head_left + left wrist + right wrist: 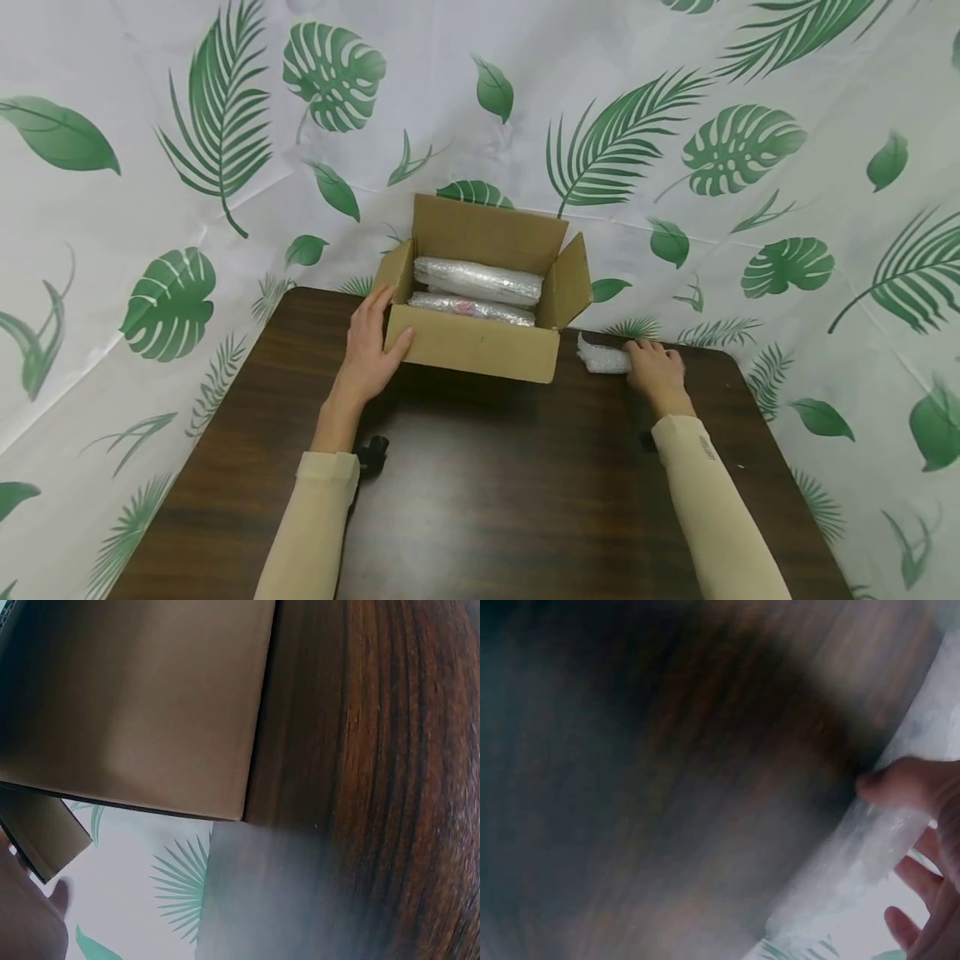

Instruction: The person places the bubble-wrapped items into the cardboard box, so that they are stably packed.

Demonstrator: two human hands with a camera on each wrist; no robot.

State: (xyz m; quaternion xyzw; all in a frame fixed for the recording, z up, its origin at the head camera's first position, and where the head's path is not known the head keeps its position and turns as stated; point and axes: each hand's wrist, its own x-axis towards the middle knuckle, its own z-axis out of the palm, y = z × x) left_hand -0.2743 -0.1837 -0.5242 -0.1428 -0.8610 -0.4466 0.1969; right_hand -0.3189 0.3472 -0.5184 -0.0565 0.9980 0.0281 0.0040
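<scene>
An open cardboard box stands toward the back of the table. At its front left corner my left hand grips the box, thumb on the front wall and fingers along the left flap. Inside lie a white bubble-wrapped bundle and, in front of it, a second wrapped bundle with a pinkish-red mark. To the right of the box, my right hand holds a bubble-wrapped package between thumb and fingers, low over the tabletop. The wrapping hides its contents.
The dark wood-grain table ends just behind the box, against a white sheet printed with green leaves. The box's back flap stands up and its right flap leans outward. A black device sits by my left wrist.
</scene>
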